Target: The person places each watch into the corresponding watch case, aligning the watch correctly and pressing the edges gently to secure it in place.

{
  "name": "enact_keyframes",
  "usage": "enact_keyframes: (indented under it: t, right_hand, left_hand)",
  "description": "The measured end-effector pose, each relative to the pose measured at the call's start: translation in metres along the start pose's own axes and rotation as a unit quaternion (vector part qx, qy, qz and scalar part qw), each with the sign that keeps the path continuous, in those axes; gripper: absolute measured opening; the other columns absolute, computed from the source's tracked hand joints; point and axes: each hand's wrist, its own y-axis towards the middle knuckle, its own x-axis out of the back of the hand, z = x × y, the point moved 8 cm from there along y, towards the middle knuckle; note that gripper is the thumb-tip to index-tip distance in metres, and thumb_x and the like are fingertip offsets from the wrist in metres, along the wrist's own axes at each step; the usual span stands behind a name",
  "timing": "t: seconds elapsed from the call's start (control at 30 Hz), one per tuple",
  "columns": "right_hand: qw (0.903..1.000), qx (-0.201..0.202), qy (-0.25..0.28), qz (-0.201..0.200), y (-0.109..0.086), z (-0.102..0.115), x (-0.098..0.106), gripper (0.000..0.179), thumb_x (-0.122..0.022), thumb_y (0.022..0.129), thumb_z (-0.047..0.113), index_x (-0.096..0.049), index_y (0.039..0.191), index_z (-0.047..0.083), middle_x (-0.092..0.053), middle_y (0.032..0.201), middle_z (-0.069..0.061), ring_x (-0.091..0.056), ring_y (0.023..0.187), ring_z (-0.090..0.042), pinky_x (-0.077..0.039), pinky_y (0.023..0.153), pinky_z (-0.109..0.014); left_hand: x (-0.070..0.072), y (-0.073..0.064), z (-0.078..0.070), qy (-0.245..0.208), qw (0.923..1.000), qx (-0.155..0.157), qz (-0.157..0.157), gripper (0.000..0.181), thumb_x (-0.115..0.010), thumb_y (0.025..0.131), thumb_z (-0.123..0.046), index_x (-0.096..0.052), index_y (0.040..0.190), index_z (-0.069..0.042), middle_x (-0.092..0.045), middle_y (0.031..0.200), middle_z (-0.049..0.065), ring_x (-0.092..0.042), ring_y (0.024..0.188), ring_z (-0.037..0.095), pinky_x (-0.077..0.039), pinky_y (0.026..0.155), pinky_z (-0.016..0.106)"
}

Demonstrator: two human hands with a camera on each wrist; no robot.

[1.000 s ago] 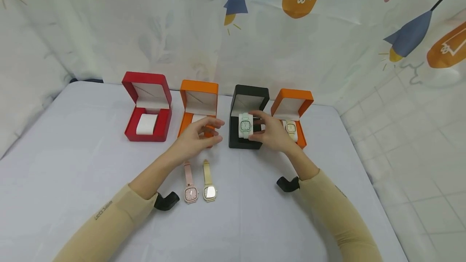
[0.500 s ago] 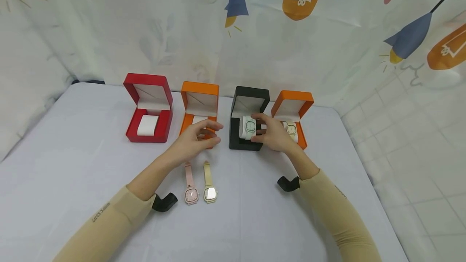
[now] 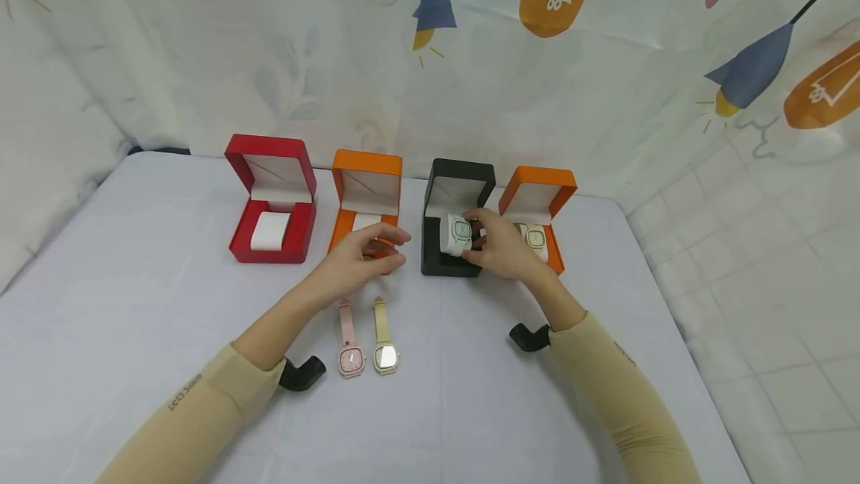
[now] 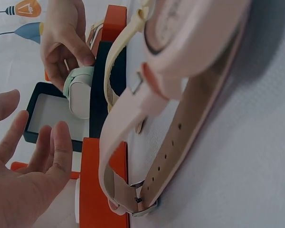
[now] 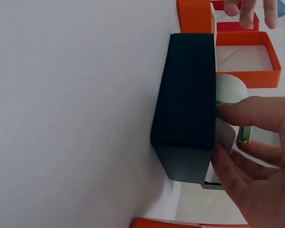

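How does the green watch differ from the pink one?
The green watch is wrapped round a white cushion; the pink watch lies on the table. The right hand holds the green watch with its cushion; the pink watch is unheld. Both have squarish faces with rounded corners.

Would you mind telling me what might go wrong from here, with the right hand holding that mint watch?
1. The mint watch and its cushion stand above the black box's rim in the right hand, so they might slip or catch on it.
2. The left wrist camera is close to the loose pink watch; shifting that arm could knock it.
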Motion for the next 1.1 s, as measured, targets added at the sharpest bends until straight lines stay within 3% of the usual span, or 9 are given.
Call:
enact_keyframes:
  t: [0.13, 0.33, 0.6, 0.83, 1.1]
  right_hand:
    - [0.9992, 0.034, -0.016, 0.016, 0.002, 0.005, -0.002, 0.062, -0.077, 0.085, 0.0, -0.048, 0.14, -0.004, -0.058, 0.123, -0.015, -0.062, 0.102, -0.027, -0.058, 0.086, -0.036]
    - [0.9986, 0.026, -0.02, 0.042, 0.004, 0.003, -0.006, 0.068, -0.083, 0.085, 0.007, -0.045, 0.141, 0.002, -0.062, 0.115, -0.01, -0.063, 0.097, -0.023, -0.056, 0.084, -0.035]
    - [0.9962, 0.056, -0.06, 0.032, 0.01, 0.008, -0.008, 0.064, -0.081, 0.081, 0.006, -0.046, 0.134, 0.0, -0.058, 0.119, -0.01, -0.056, 0.101, -0.024, -0.051, 0.09, -0.037]
    - [0.992, 0.038, -0.112, 0.043, 0.012, 0.009, -0.015, 0.068, -0.078, 0.078, 0.012, -0.046, 0.137, 0.005, -0.054, 0.124, -0.013, -0.053, 0.105, -0.028, -0.052, 0.088, -0.04]
    - [0.9953, 0.024, -0.077, 0.053, 0.01, 0.005, -0.012, 0.064, -0.084, 0.085, 0.012, -0.054, 0.141, 0.01, -0.056, 0.137, -0.012, -0.054, 0.115, -0.029, -0.051, 0.098, -0.045]
  left_hand:
    - [0.0, 0.0, -0.001, 0.004, 1.0, 0.001, 0.0, 0.034, -0.07, 0.1, -0.018, -0.063, 0.132, -0.011, -0.061, 0.132, 0.008, -0.061, 0.111, 0.027, -0.056, 0.09, 0.036]
    - [-0.002, 0.0, -0.001, 0.006, 1.0, 0.004, 0.003, 0.033, -0.07, 0.1, -0.02, -0.064, 0.131, -0.013, -0.062, 0.132, 0.003, -0.06, 0.113, 0.026, -0.056, 0.091, 0.036]
    - [-0.002, -0.001, -0.003, 0.011, 0.9999, -0.008, 0.006, 0.032, -0.07, 0.1, -0.02, -0.064, 0.131, -0.013, -0.062, 0.13, 0.003, -0.061, 0.112, 0.026, -0.055, 0.092, 0.037]
    - [-0.003, -0.001, -0.004, 0.007, 0.9999, -0.01, 0.012, 0.031, -0.069, 0.1, -0.02, -0.064, 0.13, -0.013, -0.063, 0.129, 0.004, -0.061, 0.112, 0.026, -0.055, 0.092, 0.04]
    - [0.001, -0.003, -0.005, 0.009, 0.9999, -0.009, 0.01, 0.029, -0.069, 0.1, -0.018, -0.065, 0.129, -0.013, -0.063, 0.127, 0.003, -0.062, 0.109, 0.026, -0.057, 0.09, 0.038]
